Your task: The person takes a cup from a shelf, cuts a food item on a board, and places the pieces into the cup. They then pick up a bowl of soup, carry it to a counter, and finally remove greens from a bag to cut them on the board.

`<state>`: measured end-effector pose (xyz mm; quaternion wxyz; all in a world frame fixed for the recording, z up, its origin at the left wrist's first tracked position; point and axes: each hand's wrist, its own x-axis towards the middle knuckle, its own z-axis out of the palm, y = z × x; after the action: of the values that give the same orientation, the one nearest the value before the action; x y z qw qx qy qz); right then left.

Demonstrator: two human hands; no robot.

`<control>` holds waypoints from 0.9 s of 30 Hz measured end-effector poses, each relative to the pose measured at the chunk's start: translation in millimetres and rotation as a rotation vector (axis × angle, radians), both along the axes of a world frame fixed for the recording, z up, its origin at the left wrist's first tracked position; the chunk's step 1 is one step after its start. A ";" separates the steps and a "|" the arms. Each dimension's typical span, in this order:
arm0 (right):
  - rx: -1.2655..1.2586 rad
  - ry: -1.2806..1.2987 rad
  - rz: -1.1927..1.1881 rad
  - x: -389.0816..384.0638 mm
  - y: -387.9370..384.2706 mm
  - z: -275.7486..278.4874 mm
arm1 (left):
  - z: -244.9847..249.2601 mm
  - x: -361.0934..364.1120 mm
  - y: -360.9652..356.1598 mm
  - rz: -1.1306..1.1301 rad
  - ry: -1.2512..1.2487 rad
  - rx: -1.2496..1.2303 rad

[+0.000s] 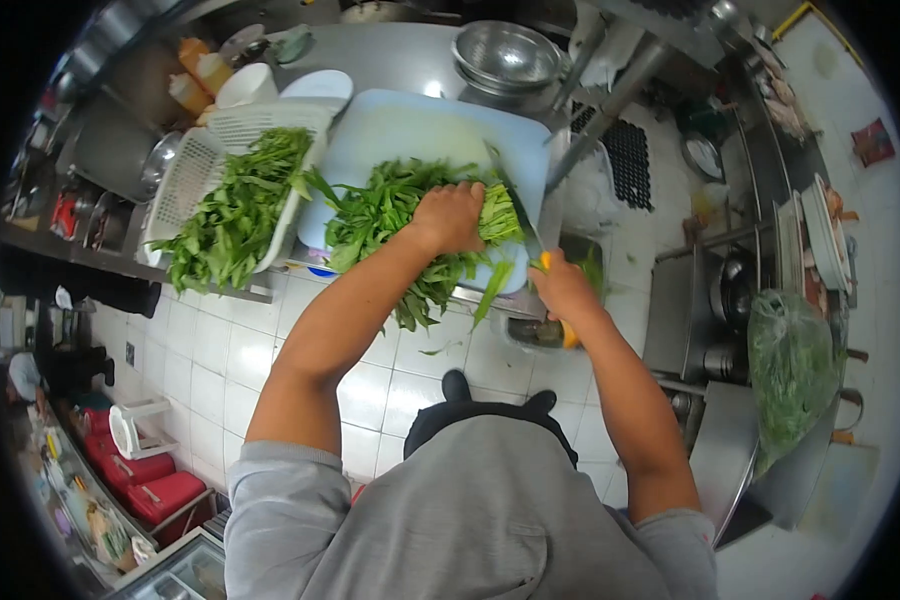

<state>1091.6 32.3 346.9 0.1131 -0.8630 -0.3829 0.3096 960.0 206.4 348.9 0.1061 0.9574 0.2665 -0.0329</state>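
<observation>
A heap of leafy greens lies on the pale blue cutting board, with some leaves hanging over its front edge. My left hand is closed over the bunch near its cut stem ends, pressing it to the board. My right hand grips a knife by its yellow handle. The blade stands beside the stem ends, pointing away from me. A loose green piece hangs at the board's front edge. To the left, a white plastic basket holds more leafy greens.
Metal colanders stand behind the board at the right. Squeeze bottles, a white bowl and a plate sit behind the basket. Below my right hand is a clear container. A bag of greens lies far right.
</observation>
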 end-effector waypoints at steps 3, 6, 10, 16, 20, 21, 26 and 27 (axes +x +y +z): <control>0.140 0.239 -0.169 -0.9 -16.9 19.0 | 22.0 -16.3 11.5 0.088 -0.138 -0.109; 0.214 0.304 -0.158 0.9 -43.2 21.2 | 52.0 -29.8 30.1 0.162 -0.282 -0.139; 0.262 0.421 -0.225 1.4 -90.4 16.0 | 129.0 -63.4 53.1 0.174 -0.315 -0.045; 0.199 0.485 -0.286 -7.6 -147.8 7.2 | 221.5 -148.4 117.3 0.312 -0.111 0.288; 0.215 0.567 -0.303 -23.5 -162.6 -0.2 | 249.1 -198.0 159.3 0.560 0.066 0.355; 0.187 0.562 -0.294 -26.6 -163.3 -1.8 | 251.4 -206.8 172.6 0.593 0.110 0.318; 0.113 0.513 -0.270 -48.0 -155.9 15.4 | 231.6 -245.9 230.7 0.740 0.165 0.323; 0.093 0.514 -0.284 -50.1 -157.7 16.3 | 224.9 -251.3 238.9 0.779 0.179 0.289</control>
<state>1041.4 -125.4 363.2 0.2881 -0.7950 -0.2309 0.4812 708.7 445.3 573.8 -0.0484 0.7837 0.6183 -0.0358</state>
